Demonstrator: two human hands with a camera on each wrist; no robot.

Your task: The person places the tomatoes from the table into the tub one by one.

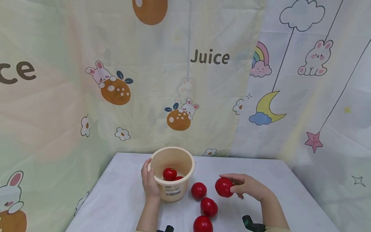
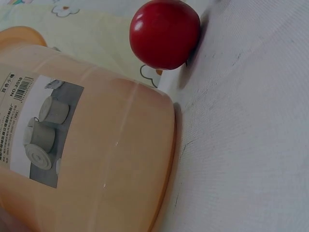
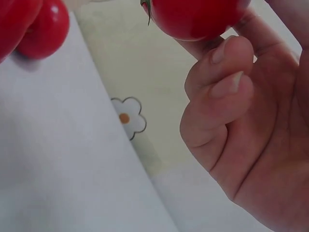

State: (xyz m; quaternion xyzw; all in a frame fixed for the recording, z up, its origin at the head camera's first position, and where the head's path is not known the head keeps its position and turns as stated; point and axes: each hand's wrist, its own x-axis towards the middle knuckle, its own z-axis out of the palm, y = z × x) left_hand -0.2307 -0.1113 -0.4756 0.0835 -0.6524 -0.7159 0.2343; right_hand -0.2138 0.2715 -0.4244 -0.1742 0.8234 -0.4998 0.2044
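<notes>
My left hand [image 1: 151, 182] grips the left side of a cream plastic bucket [image 1: 178, 161], which stands on the table. Two red tomatoes [image 1: 169, 174] show inside it, one partly hidden by the rim. To the right, my right hand [image 1: 250, 187] pinches a tomato [image 1: 223, 187] between thumb and fingers, above the table. The right wrist view shows a green stem on this held tomato [image 3: 198, 17], with the other fingers curled below it. A printed label [image 2: 43, 130] covers part of the bucket's side in the left wrist view.
Three more tomatoes lie in a row right of the bucket: a far one [image 1: 198, 191], a middle one [image 1: 209, 207] and a near one [image 1: 203, 224], cut off by the frame. The white table [image 1: 249, 212] ends at a printed curtain [image 1: 150, 96] behind.
</notes>
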